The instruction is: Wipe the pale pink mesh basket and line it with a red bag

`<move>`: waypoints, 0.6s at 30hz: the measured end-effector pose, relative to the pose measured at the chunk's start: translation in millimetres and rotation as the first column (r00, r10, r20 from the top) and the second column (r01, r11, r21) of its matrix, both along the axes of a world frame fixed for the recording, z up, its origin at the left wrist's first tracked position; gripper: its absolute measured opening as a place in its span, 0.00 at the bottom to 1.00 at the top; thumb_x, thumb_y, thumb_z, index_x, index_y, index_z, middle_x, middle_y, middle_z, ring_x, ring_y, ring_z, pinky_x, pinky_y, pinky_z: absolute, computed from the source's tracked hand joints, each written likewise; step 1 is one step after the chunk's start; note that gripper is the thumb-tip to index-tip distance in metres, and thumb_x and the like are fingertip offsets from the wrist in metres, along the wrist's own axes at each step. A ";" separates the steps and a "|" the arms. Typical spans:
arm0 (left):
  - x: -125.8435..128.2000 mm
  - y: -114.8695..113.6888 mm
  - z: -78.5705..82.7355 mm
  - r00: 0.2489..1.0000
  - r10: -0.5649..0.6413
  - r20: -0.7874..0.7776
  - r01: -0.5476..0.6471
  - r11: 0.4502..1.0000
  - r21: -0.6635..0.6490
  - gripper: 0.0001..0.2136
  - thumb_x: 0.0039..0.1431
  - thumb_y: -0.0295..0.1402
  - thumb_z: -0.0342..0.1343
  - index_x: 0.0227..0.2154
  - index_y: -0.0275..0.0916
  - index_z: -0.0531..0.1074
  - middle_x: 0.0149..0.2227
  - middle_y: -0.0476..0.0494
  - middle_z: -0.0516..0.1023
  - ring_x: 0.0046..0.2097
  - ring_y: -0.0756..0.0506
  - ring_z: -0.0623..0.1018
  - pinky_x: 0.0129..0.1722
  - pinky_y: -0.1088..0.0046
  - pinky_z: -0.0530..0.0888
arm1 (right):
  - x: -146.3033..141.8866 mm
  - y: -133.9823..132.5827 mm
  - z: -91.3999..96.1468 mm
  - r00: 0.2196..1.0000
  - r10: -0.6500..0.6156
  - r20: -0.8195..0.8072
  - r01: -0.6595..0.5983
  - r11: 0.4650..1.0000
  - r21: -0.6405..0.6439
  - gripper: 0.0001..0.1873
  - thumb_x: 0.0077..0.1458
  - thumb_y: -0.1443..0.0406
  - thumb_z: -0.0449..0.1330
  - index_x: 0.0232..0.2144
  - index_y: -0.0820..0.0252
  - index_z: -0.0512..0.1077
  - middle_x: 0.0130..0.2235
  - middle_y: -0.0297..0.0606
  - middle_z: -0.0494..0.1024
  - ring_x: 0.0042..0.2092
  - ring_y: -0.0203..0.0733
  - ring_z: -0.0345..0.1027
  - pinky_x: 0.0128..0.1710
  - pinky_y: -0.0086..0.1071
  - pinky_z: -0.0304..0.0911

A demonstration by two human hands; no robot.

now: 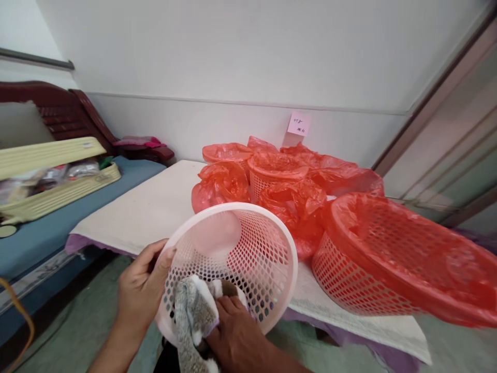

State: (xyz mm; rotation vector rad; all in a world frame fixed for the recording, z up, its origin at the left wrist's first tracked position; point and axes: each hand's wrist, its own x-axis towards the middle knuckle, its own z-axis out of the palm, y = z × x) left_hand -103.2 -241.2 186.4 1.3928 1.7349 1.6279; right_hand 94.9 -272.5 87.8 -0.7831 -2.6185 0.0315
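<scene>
A white plastic basket (293, 259) with a perforated wall is tilted with its mouth toward me. My left hand (142, 285) grips its rim on the left side, thumb over the edge. Inside the lower part of the basket, my right hand (236, 331) presses a grey and white striped towel (194, 305) against the perforated wall. Part of the towel hangs out over the rim. The fingertips of my right hand are partly buried in the cloth.
Red bags line several baskets on the table (155, 202); a large lined basket (361, 274) stands at the right. A pink note (298, 124) stands by the wall. On the blue bed (140, 171) lies an open cream suitcase (77, 186).
</scene>
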 end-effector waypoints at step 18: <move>-7.3 -33.8 -36.7 0.982 0.182 0.050 -0.182 0.983 -0.020 0.17 0.54 0.50 0.60 0.40 0.43 0.79 0.37 0.50 0.82 0.39 0.47 0.79 0.42 0.75 0.74 | -47.4 38.9 21.8 0.993 -0.035 0.116 0.056 0.982 -0.179 0.12 0.63 0.62 0.55 0.47 0.57 0.73 0.46 0.43 0.78 0.47 0.48 0.72 0.45 0.40 0.70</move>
